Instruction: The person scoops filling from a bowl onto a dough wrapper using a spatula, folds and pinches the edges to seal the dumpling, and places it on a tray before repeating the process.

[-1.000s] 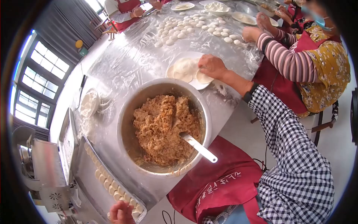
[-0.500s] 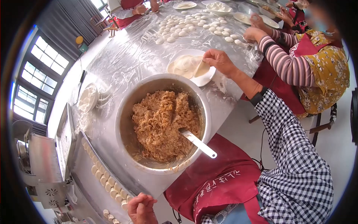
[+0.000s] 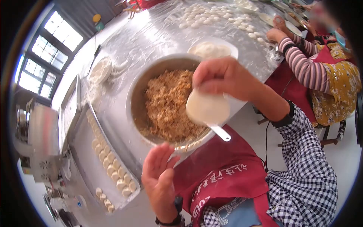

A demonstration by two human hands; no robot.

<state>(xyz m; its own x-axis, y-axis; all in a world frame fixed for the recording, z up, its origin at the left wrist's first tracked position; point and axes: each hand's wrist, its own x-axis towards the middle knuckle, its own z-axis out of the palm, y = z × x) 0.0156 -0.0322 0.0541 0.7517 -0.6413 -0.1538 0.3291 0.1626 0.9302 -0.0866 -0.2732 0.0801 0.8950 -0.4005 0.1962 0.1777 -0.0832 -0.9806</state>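
On the steel table [image 3: 151, 41], the filling bowl [image 3: 133, 102] sits at the near edge. The right hand [image 3: 221, 77] pinches a dough wrapper [image 3: 207, 108] above the bowl's near rim; the left hand [image 3: 159, 176], open and empty, is off that edge. Held by one margin, the limp wrapper may fold, tear or drop.

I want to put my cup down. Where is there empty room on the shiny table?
The biggest bare patch of table lies between the small flour bowl, the big filling bowl and the rows of dough pieces. It is crowded at the far end, and near the dumpling tray beside the big bowl.
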